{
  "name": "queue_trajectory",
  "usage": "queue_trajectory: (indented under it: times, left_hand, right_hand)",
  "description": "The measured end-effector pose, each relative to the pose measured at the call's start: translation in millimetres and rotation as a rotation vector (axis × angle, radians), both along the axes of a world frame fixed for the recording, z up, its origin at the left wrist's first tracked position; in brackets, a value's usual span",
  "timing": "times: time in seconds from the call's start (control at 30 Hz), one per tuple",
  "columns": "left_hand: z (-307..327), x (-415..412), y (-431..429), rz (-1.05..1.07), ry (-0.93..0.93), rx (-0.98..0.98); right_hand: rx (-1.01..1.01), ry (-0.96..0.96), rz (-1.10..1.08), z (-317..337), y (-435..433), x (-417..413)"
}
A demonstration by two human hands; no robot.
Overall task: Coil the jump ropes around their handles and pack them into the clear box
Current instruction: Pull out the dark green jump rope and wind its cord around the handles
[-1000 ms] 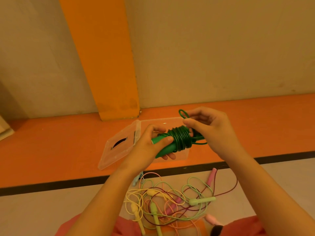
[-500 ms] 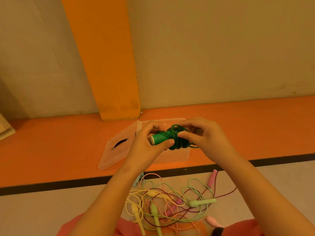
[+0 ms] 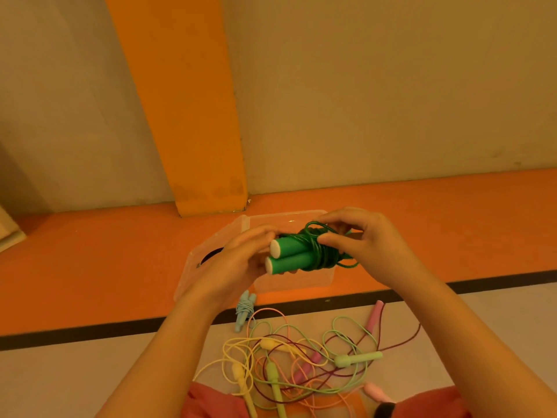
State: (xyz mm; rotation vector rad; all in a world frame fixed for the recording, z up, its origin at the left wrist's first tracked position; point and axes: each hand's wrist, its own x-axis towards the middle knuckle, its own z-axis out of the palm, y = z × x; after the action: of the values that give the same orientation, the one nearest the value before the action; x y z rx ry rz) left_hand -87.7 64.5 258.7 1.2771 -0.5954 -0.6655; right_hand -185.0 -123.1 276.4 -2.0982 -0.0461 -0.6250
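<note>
**Above the clear box (image 3: 301, 283), two hands are holding the green jump rope (image 3: 297, 256)**

Above the clear box, on my screen, both hands are holding the green jump rope up in the air. The left hand (image 3: 235, 263) is curling its fingers round the two green handles, close to their white ends. The handles are lying side by side. The right hand (image 3: 364, 239) is pinching the dark green cord between thumb and pointer finger, right where the cord is wrapping round the handles. A few loose loops are sticking out to the right, under that hand.

The clear box is sitting open on the orange strip (image 3: 90, 267) of floor, with its lid (image 3: 202, 267) open to the left. A small blue rope (image 3: 244, 309), already coiled, is lying just on the near side of the box. Nearer to me, a pile of loose ropes (image 3: 301, 366) in yellow, light green, pink and dark red is lying in a tangle on the pale floor (image 3: 90, 372).
</note>
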Motion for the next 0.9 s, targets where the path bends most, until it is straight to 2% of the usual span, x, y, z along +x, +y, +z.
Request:
queue_trajectory:
  times: [0.17, 0.27, 0.37, 0.43, 0.57, 0.77, 0.9]
  left_hand:
    - [-5, -2, 3, -0.136, -0.004, 0.003]
    - [-9, 1, -1, -0.102, -0.069, 0.028]
    - [-12, 1, -2, -0.056, -0.213, 0.154]
    - [-15, -1, -4, -0.042, -0.266, 0.216]
    - [-13, -5, -8, -0.001, -0.309, 0.178]
    - [-13, -6, -12, 0.09, -0.321, 0.178]
    - [-13, -7, -13, 0.094, -0.414, 0.196]
  right_hand:
    - [0.072, 0.091, 0.127, 1, -9, -3]
    - [0.011, 0.075, 0.133, -1, -6, -1]
    - [-0.066, 0.047, 0.102, -7, 0, 1]
    - [-0.047, 0.049, 0.096, -9, 0, 1]
    - [0.05, 0.044, 0.08, -6, -3, 1]
    - [0.034, 0.057, 0.087, -9, 2, 3]
    - [0.075, 0.033, 0.06, -6, 0, 3]
